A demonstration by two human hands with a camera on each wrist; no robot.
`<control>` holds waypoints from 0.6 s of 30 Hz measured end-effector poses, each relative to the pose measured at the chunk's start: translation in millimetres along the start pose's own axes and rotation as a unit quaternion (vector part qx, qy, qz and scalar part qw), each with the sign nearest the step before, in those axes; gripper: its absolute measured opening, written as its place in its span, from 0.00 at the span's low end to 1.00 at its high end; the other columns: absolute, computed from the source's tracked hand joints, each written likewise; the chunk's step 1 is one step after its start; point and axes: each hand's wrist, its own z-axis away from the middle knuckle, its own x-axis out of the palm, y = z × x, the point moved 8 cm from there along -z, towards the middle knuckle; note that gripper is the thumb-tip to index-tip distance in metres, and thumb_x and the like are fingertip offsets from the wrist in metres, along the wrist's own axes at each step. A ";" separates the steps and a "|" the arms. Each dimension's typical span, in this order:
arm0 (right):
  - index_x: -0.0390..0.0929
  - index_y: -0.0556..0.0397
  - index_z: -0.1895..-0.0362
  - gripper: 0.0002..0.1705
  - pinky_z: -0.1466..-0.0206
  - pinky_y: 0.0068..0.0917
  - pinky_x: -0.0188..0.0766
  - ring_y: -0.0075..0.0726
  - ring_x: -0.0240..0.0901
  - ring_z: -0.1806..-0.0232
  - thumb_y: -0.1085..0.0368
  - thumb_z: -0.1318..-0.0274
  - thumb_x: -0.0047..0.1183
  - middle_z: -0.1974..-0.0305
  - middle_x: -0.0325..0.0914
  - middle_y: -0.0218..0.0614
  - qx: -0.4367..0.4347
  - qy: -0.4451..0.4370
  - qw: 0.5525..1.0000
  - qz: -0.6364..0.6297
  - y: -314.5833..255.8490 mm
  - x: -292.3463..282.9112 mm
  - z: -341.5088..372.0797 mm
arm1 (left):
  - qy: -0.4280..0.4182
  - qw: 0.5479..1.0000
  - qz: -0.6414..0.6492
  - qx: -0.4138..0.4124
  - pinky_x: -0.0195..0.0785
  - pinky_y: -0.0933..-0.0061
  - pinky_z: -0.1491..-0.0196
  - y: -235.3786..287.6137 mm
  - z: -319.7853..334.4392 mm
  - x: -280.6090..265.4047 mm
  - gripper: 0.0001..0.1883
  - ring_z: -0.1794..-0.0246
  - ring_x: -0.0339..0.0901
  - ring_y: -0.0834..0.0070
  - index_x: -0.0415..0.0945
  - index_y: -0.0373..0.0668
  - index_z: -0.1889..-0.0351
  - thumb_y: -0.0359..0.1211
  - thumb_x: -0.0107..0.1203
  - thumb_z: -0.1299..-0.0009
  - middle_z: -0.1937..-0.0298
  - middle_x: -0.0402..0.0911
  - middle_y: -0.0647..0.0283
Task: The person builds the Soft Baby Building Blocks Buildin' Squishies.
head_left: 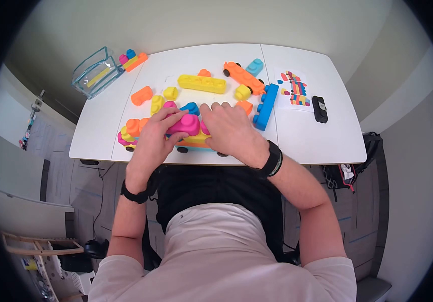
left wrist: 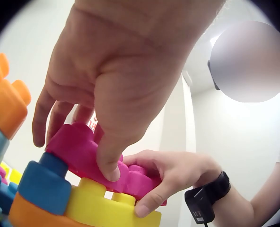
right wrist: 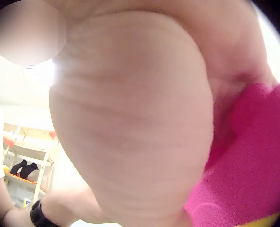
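Note:
My left hand (head_left: 157, 136) pinches a pink building block (left wrist: 76, 146) between thumb and fingers. It sits tilted over the studs of a yellow block (left wrist: 97, 205), beside a blue block (left wrist: 43, 184). These blocks top a wheeled block car with an orange layer (left wrist: 31, 213) near the table's front edge. My right hand (head_left: 234, 131) curls around a second pink block (left wrist: 139, 182), its thumb against the yellow block's side. In the right wrist view, pink plastic (right wrist: 253, 156) lies close against this hand, whose fingertips are hidden.
Behind the hands lie a long yellow block (head_left: 201, 84), an orange wheeled base (head_left: 244, 78) and a long blue block (head_left: 265, 108). Left of the hands stands another block build (head_left: 132, 128). A clear case (head_left: 95, 73), a picture sheet (head_left: 295, 90) and a black device (head_left: 320, 109) are farther out.

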 end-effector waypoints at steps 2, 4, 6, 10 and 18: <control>0.77 0.55 0.49 0.29 0.55 0.48 0.82 0.52 0.86 0.52 0.60 0.52 0.76 0.59 0.84 0.43 0.000 -0.001 1.000 0.006 1.8 1.0 -0.3 | 0.020 1.000 -0.002 -0.006 0.77 0.58 0.36 0.8 1.4 -2.8 0.30 0.39 0.83 0.50 0.82 0.36 0.34 0.27 0.77 0.36 0.37 0.84 0.52; 0.77 0.55 0.50 0.27 0.54 0.48 0.82 0.52 0.86 0.51 0.61 0.53 0.75 0.59 0.84 0.44 0.004 -0.008 1.000 0.011 3.5 3.0 -0.8 | 0.040 0.999 -0.005 -0.011 0.77 0.59 0.36 -0.2 1.8 -6.4 0.30 0.38 0.83 0.50 0.82 0.37 0.34 0.27 0.77 0.36 0.37 0.84 0.52; 0.77 0.55 0.50 0.27 0.54 0.48 0.82 0.51 0.86 0.51 0.62 0.53 0.75 0.59 0.84 0.44 0.008 -0.014 1.000 0.010 4.6 0.7 -1.1 | 0.009 0.999 0.025 -0.018 0.77 0.59 0.35 -3.6 1.8 -1.8 0.30 0.38 0.83 0.50 0.82 0.37 0.34 0.27 0.76 0.35 0.37 0.84 0.52; 0.77 0.55 0.50 0.25 0.53 0.47 0.82 0.51 0.85 0.51 0.64 0.52 0.74 0.58 0.84 0.44 0.005 -0.017 1.000 0.014 5.9 0.8 0.5 | 0.000 1.000 0.020 0.000 0.77 0.58 0.35 -0.5 1.9 6.2 0.29 0.38 0.83 0.50 0.82 0.38 0.34 0.27 0.76 0.35 0.36 0.84 0.52; 0.78 0.56 0.48 0.29 0.52 0.46 0.81 0.48 0.86 0.49 0.58 0.49 0.78 0.57 0.84 0.41 -0.021 0.030 0.999 0.029 -0.4 6.5 -0.9 | -0.001 1.000 -0.014 -0.028 0.80 0.56 0.43 -1.8 3.6 10.4 0.29 0.44 0.84 0.46 0.84 0.41 0.33 0.31 0.76 0.34 0.38 0.84 0.50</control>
